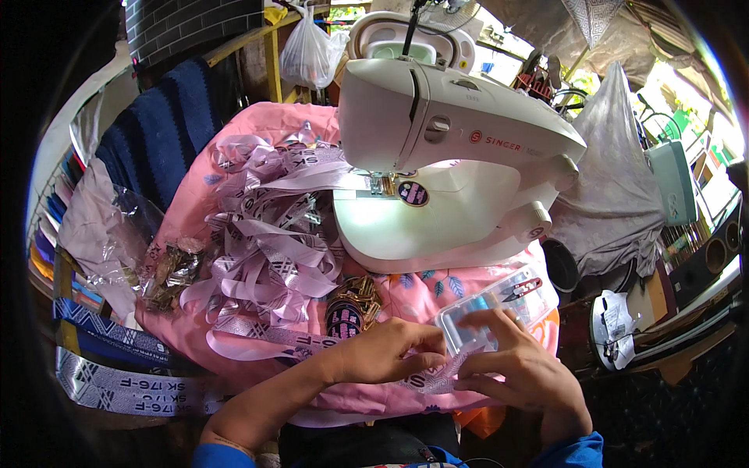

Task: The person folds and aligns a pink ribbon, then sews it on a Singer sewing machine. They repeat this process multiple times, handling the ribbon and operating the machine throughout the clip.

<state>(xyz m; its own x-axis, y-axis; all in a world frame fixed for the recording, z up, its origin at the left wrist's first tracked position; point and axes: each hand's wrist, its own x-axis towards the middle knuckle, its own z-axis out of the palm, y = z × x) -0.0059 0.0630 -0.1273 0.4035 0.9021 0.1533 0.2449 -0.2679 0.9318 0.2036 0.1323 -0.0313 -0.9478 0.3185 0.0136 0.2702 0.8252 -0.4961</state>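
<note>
A printed lilac ribbon [425, 378] lies between my hands at the front edge of the table. My left hand [394, 351] is closed, its thumb and forefinger pinched at the ribbon. My right hand [519, 366] has its thumb and a lower finger close together on the ribbon, while the forefinger arches above. Behind the hands lies a clear plastic box [460, 312] with red-handled thread snips [523, 288] on it. Dark oval patches [343, 320] and gold metal clips [360, 292] sit beyond my left hand. The pinched ribbon ends are partly hidden by my fingers.
A white sewing machine [460, 101] stands at the back, its lamp lit, with ribbon and an oval patch [413, 193] under its needle. Loose ribbon [273, 249] is heaped left of it on the pink cloth [211, 343]. More ribbon [125, 382] hangs at the left.
</note>
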